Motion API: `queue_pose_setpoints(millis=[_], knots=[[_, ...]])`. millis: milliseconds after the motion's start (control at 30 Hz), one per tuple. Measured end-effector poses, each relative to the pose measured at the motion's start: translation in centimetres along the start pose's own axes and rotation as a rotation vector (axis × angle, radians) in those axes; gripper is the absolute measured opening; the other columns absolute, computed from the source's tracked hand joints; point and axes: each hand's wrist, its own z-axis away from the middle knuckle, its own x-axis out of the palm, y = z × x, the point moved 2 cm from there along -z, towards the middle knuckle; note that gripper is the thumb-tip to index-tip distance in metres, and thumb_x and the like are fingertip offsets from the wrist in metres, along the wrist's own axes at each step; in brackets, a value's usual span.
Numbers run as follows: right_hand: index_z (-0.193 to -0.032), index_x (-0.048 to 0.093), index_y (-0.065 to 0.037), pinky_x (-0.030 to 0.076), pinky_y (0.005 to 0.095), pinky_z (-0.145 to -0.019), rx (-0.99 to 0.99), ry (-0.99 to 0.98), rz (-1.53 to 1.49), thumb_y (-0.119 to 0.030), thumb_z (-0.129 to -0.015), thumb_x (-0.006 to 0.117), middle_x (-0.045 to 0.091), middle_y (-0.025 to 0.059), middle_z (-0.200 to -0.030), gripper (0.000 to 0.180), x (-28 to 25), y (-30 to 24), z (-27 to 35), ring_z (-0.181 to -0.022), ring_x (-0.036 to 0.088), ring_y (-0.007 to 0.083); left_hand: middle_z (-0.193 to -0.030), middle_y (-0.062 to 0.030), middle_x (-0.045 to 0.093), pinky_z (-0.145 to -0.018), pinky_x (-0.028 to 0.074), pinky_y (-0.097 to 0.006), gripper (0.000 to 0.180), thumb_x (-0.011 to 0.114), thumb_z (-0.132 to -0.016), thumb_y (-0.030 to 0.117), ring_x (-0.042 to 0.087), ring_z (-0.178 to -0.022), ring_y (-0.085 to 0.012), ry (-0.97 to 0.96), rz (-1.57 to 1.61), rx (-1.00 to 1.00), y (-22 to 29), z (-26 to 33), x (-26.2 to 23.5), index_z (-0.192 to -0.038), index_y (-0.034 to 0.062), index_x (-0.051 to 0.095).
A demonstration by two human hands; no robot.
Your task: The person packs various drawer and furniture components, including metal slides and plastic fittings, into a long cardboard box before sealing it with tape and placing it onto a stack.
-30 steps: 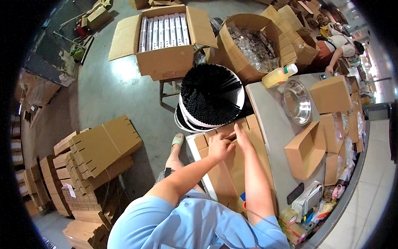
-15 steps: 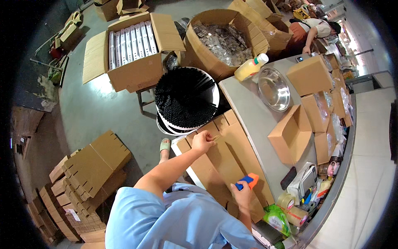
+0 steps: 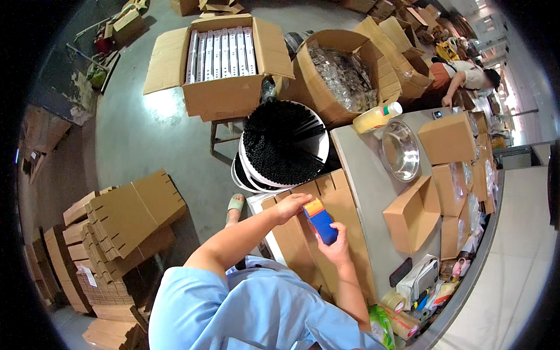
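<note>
My right hand is wrapped around a blue handheld tape dispenser with an orange end, held above the cardboard. My left hand reaches to that orange end, its fingertips closed together right beside it; what they pinch is hidden. Below both hands lies a flat brown cardboard sheet with slotted flaps, on a white-edged work surface.
Beyond the cardboard stands a white bucket packed with black tubes. On the grey table are a yellow bottle, a metal bowl, an open carton and tape rolls. Stacked cartons stand left. A co-worker bends at far right.
My right hand has raised the tape dispenser from the cardboard's near right toward my left hand. The thin clear strip at my left fingertips no longer shows. The view has shifted.
</note>
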Motion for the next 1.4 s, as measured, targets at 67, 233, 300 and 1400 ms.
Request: queue_pose_setpoints(millis=[67, 233, 300, 1400], knots=[[-0.11, 0.042, -0.01, 0.047, 0.0407, -0.08, -0.022, -0.005, 0.025, -0.006, -0.064, 0.075, 0.054, 0.0159, -0.099, 0.056, -0.1, -0.5, 0.2, -0.089, 0.057, 0.032, -0.088, 0.0007, 0.063, -0.073, 0.042, -0.029, 0.029, 0.053, -0.093, 0.037, 0.057, -0.082, -0.0107, -0.018, -0.076, 0.017, -0.7, -0.5, -0.8, -0.095, 0.0097, 0.062], [-0.115, 0.05, -0.007, 0.048, 0.0415, -0.081, 0.057, -0.094, 0.033, -0.01, -0.067, 0.073, 0.06, 0.0187, -0.101, 0.054, -1.6, -1.7, 0.7, -0.091, 0.061, 0.0337, -0.075, -0.0163, 0.065, -0.064, 0.047, -0.037, 0.029, 0.057, -0.089, 0.027, 0.062, -0.069, -0.0262, 0.228, -0.89, 0.277, -0.5, -1.1, -0.4, -0.083, -0.0013, 0.064], [-0.117, 0.052, -0.006, 0.049, 0.0413, -0.081, 0.074, -0.126, 0.069, -0.011, -0.067, 0.072, 0.061, 0.0194, -0.102, 0.054, -3.7, -1.1, 2.7, -0.092, 0.061, 0.0338, -0.077, -0.0197, 0.064, -0.066, 0.048, -0.039, 0.028, 0.057, -0.088, 0.026, 0.063, -0.072, -0.0302, 0.314, -0.927, 0.339, -1.9, -2.9, -1.5, -0.083, -0.0011, 0.063], [-0.121, 0.058, -0.026, 0.049, 0.0398, -0.076, 0.596, -0.34, 0.411, -0.023, -0.067, 0.069, 0.059, 0.0144, -0.086, 0.055, -13.9, 3.3, 21.0, -0.081, 0.06, 0.0343, -0.141, -0.0069, 0.038, -0.103, 0.023, -0.058, 0.07, 0.063, -0.077, 0.046, 0.028, -0.134, -0.0239, -0.185, -2.236, 0.772, -8.5, 0.5, 8.9, -0.136, 0.0174, 0.038]])
